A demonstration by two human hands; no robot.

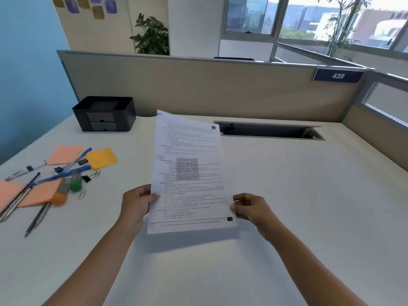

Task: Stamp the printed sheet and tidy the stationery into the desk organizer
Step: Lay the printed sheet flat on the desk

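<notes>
The left hand (137, 203) and right hand (250, 207) were bare, and both forearms were unsleeved as far as they showed.

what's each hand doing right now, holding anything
Left hand: pinching the left edge of the printed sheet, held up off the desk.
Right hand: pinching the sheet's right edge.

A white desk (287, 206) fills the lower frame, with a cable slot (269, 130) cut into it right of centre. Behind it runs a beige partition (198, 85) bearing a blue plate (337, 75) reading 439. A blue wall (28, 62) lines the left; daylit windows (309, 16) span the upper right, and a leafy plant (152, 34) stands at top centre.
</notes>
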